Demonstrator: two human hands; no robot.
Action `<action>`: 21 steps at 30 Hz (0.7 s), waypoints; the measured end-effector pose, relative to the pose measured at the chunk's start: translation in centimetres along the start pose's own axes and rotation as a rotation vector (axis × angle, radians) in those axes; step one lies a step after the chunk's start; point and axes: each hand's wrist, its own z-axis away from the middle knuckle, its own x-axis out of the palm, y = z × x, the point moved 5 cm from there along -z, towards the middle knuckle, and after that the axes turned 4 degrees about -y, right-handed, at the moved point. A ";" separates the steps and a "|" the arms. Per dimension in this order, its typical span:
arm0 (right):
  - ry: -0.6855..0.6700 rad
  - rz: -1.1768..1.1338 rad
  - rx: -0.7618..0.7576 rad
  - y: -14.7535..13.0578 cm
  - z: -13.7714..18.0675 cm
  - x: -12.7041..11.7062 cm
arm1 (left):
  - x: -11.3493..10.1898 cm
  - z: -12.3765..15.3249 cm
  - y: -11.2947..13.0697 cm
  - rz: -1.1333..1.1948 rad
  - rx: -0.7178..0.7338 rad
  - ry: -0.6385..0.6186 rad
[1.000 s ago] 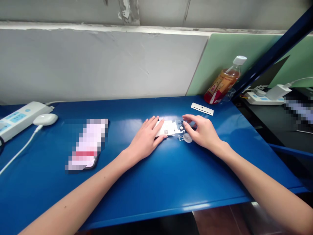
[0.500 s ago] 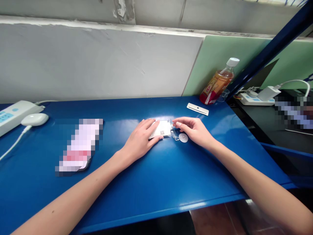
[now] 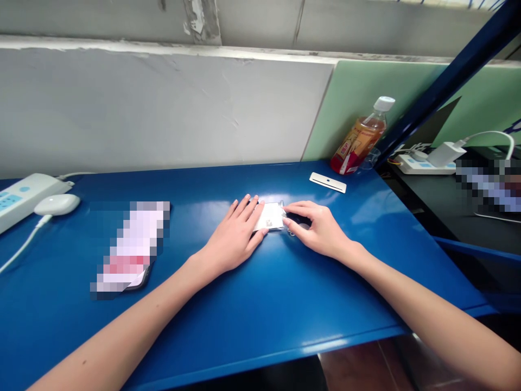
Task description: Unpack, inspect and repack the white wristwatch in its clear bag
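A small white packet with a printed code (image 3: 272, 216) lies flat near the middle of the blue table (image 3: 260, 304). My left hand (image 3: 234, 234) rests flat on its left part, fingers stretched out and together. My right hand (image 3: 315, 227) is at the packet's right edge, thumb and forefinger pressed at the edge of the clear plastic there. A small round white disc on a short chain that lay beside the packet is now hidden under my right hand.
A phone (image 3: 130, 244) lies left of my hands. A power strip (image 3: 20, 198) and a white charger (image 3: 56, 205) with its cable sit at the far left. A white strip (image 3: 328, 182) and a bottle of orange drink (image 3: 360, 138) stand at the back right, beside another power strip (image 3: 423, 162).
My right hand has slid left and down onto the packet's right edge, covering the round disc. My left hand has stayed on the packet.
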 end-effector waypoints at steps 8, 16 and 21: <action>-0.014 0.021 -0.094 0.3 0.2 0.4 | 0.1 0.0 0.0 0.005 -0.007 -0.026; -0.040 0.292 -0.238 -1.2 0.6 1.3 | 0.1 0.0 -0.1 0.005 -0.009 -0.004; -0.079 0.342 -0.265 -1.8 0.8 1.5 | 0.2 0.1 -0.2 0.015 -0.001 0.016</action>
